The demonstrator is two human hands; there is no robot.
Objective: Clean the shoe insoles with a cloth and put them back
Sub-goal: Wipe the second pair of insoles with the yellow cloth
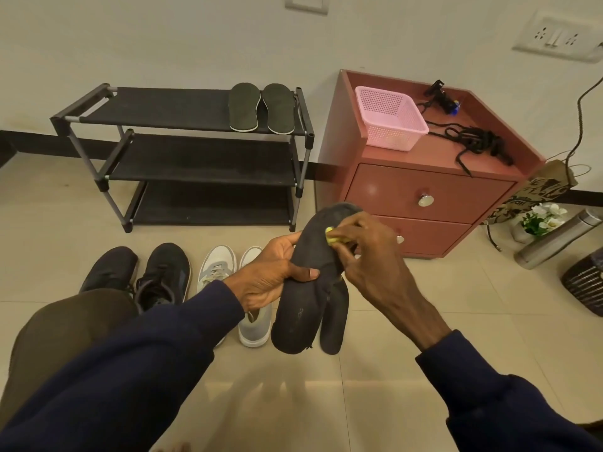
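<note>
Head camera, looking down at my hands over the beige tiled floor: my left hand grips two dark grey foam insoles around their middle, thumb across the front, holding them upright with the heels pointing down and fanned slightly apart. My right hand, fingers curled, pinches a small crumpled yellow cloth and presses it against the upper part of the front insole, near the toe end. Both sleeves are navy blue.

On the floor just beyond my hands, a pair of black lace-up sneakers stands side by side to the left of a pair of white and grey sneakers, which my left forearm partly hides.

Against the wall stands a black three-shelf fabric shoe rack; a second pair of olive-green insoles with pale edges lies flat at the right end of its top shelf. To the right of the rack is a red-brown two-drawer cabinet, with a pink perforated plastic basket and a tangle of black laces on top. Beside the cabinet, a steel flask lies near a small pot of white flowers.
</note>
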